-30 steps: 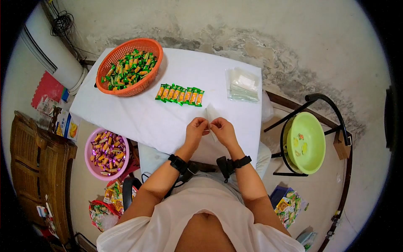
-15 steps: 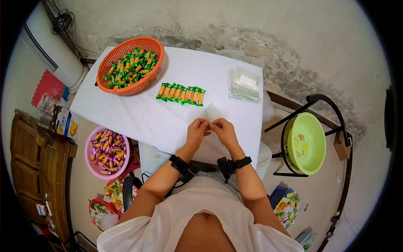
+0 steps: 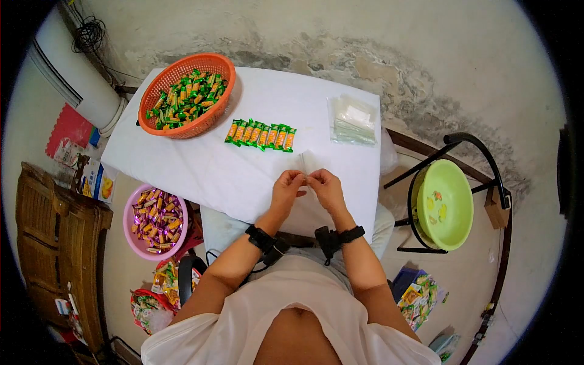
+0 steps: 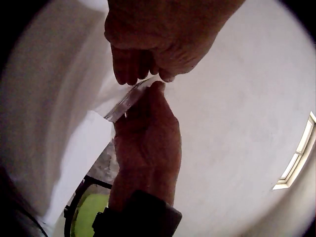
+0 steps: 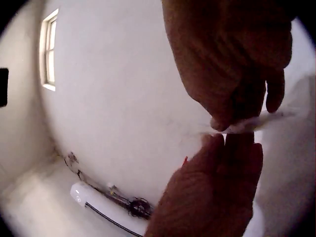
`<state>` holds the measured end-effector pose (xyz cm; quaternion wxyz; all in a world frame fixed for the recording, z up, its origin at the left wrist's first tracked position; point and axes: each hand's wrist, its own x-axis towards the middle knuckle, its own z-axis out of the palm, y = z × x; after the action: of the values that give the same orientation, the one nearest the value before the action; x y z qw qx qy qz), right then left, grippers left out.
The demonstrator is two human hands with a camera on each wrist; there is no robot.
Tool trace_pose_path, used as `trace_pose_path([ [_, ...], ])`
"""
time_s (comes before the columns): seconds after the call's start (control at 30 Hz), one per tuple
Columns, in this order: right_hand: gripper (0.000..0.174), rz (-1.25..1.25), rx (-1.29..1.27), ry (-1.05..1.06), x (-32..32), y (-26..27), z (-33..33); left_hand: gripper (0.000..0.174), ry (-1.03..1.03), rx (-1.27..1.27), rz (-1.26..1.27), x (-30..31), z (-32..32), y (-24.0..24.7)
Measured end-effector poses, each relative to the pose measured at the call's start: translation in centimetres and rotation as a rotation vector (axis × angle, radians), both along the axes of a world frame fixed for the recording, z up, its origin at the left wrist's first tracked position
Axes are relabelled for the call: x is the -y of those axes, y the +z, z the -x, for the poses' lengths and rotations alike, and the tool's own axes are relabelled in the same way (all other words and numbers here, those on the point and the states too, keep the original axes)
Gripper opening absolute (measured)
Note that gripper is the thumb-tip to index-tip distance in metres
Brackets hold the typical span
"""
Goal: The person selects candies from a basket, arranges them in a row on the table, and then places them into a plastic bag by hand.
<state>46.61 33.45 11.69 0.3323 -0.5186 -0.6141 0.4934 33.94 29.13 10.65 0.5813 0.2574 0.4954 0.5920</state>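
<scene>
Over the near part of the white-covered table (image 3: 201, 176), my left hand (image 3: 285, 193) and right hand (image 3: 327, 190) meet at the fingertips. Between them they pinch a clear plastic bag (image 3: 310, 161), which points away from me. It shows edge-on as a thin, shiny strip (image 4: 127, 102) in the left wrist view. The right wrist view has the bag (image 5: 242, 126) pinched between both hands' thumbs and fingers. Just beyond the hands lies a row of several green-and-orange wrapped snack bars (image 3: 260, 135). A stack of clear plastic bags (image 3: 353, 121) lies at the far right of the table.
An orange basket (image 3: 204, 125) heaped with green-wrapped snacks stands at the table's far left. Lower left is a pink basin (image 3: 127, 222) of purple-wrapped snacks. A yellow-green basin (image 3: 455, 204) sits on a black-framed chair (image 3: 468, 141) to the right. The wall (image 3: 316, 36) stands behind the table.
Both hands stay together at the bag's edge with only slight finger movement. The bag's far end has shifted a little. The row of snack bars and the containers stay put.
</scene>
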Motion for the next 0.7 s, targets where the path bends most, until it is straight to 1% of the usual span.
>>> trace_pose_path([
  [0.03, 0.011, 0.000, 0.000, 0.000, 0.3, 0.2, 0.3, 0.013, 0.004, -0.039, 0.013, 0.0, -0.1, 0.2],
  [0.1, 0.009, -0.339, 0.186, 0.001, 1.1, 0.7, 0.7, 0.013, 0.007, -0.079, 0.028, 0.0, -0.1, 0.0],
  [0.13, 0.009, -0.337, 0.186, 0.000, 1.1, 0.5, 0.8, 0.014, -0.013, -0.054, 0.033, -0.1, 0.1, -0.4],
  [0.2, 0.014, -0.568, 0.289, 0.051, 1.2, 0.2, 0.9, 0.015, -0.031, -0.030, 0.039, -0.1, 0.3, -0.8],
  [0.27, 0.015, -0.555, 0.246, 0.047, 1.5, 0.4, 1.0, 0.016, -0.042, 0.060, 0.029, 0.1, 0.5, -0.9],
  [0.3, 0.016, -0.545, 0.205, 0.041, 1.6, 0.6, 1.0, 0.016, -0.041, 0.059, 0.030, 0.1, 0.6, -0.9],
  [0.47, 0.016, -0.552, 0.266, 0.041, 1.8, 1.1, 0.8, 0.015, -0.020, 0.145, 0.060, 0.1, 0.7, -1.6],
  [0.7, 0.013, -0.565, 0.275, 0.042, 2.0, 1.2, 0.7, 0.012, -0.036, 0.167, 0.059, 0.1, 0.8, -1.8],
])
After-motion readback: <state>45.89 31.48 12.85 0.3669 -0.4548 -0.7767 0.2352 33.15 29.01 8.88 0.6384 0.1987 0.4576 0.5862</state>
